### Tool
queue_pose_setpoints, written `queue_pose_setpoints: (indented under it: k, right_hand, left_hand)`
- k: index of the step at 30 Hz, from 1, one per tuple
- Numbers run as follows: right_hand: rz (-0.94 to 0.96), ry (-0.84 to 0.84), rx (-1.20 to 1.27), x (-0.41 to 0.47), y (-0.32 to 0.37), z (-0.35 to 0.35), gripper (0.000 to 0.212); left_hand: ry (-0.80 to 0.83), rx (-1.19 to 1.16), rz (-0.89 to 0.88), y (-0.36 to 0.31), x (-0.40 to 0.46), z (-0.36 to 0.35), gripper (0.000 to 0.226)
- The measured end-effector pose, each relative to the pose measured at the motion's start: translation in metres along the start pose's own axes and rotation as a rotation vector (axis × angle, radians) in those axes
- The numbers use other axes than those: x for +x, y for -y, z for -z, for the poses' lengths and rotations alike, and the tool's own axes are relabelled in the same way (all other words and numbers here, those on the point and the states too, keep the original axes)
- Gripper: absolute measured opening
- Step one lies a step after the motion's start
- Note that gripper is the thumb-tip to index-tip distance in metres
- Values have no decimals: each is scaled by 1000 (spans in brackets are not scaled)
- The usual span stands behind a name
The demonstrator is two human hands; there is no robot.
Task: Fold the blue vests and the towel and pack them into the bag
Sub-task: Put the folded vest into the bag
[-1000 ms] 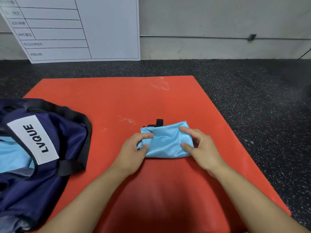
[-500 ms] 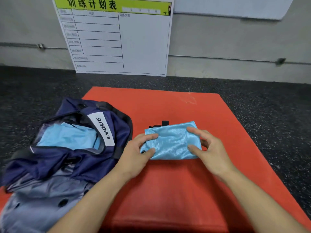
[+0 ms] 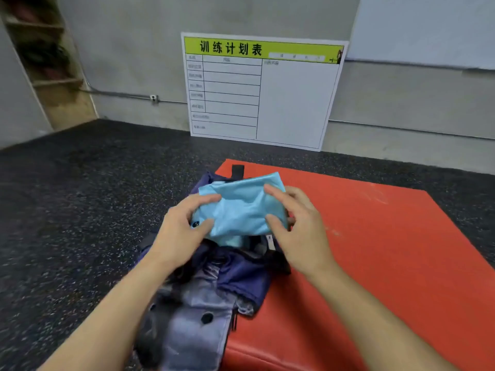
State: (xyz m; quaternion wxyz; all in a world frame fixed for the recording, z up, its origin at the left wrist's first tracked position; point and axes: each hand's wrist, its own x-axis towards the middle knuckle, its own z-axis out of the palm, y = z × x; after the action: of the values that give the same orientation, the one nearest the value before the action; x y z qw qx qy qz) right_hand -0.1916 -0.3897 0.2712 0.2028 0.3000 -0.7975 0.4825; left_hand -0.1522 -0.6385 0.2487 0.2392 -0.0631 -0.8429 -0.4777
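Observation:
A folded light-blue vest [image 3: 241,207] with a black strap end at its far edge is held in the air over the navy bag [image 3: 241,271]. My left hand [image 3: 182,231] pinches its left end between thumb and fingers. My right hand [image 3: 294,223] grips its right end the same way. The bag lies on the left edge of the red mat [image 3: 375,250], its mouth under the vest; more light-blue cloth shows just below the held vest. The bag's grey front flap [image 3: 192,330] with dark buttons hangs toward me.
The red mat lies on dark speckled floor [image 3: 80,210]. A white board with a green header [image 3: 262,89] leans against the grey wall behind. Wooden shelves [image 3: 48,62] stand at the far left.
Both hands lifted the folded vest off the mat and carried it left, over the bag. The view swung left with them.

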Motion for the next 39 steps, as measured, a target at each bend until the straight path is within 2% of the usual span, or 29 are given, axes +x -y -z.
queue_pose_setpoints:
  k: [3,5,9,11,15,18,24,25,27,29,30,33,36,39]
  right_hand:
    - [77,-5,-168,24,10,-47,56]
    - [33,57,-242,30,5,-75,57]
    - [-79,297,-453,18,-22,-111,61]
    - [-114,360,-543,11,-34,-115,61]
    - [-175,382,-577,11,-45,-114,57]
    - [-225,379,-556,17,-45,-108,49]
    - [-281,467,-583,26,-33,-99,32]
    - [-251,460,-625,28,-31,-100,29]
    - [-125,382,-672,30,-29,-107,24]
    - [9,323,-608,31,-29,-120,24]
    - [47,331,-579,33,-32,-127,31]
    - [-21,471,-563,37,-43,-150,52]
    - [-182,612,-557,27,-57,-163,60]
    - [-219,670,-560,14,-68,-170,64]
  left_hand:
    - [-28,64,60,35,26,30,55]
    - [-6,173,102,58,35,36,55]
    - [172,422,122,102,31,41,49]
    - [227,516,115,115,26,44,49]
    - [249,595,32,119,31,46,51]
    - [225,571,4,116,40,46,45]
    - [296,641,165,102,47,49,13]
    - [256,704,134,100,48,48,17]
    - [150,806,-65,97,52,41,34]
    - [105,748,-235,91,57,27,34]
    - [128,704,-270,91,59,20,32]
    - [259,616,-175,104,58,-1,46]
    - [313,559,36,125,46,-10,62]
    - [335,522,103,133,30,-16,66]
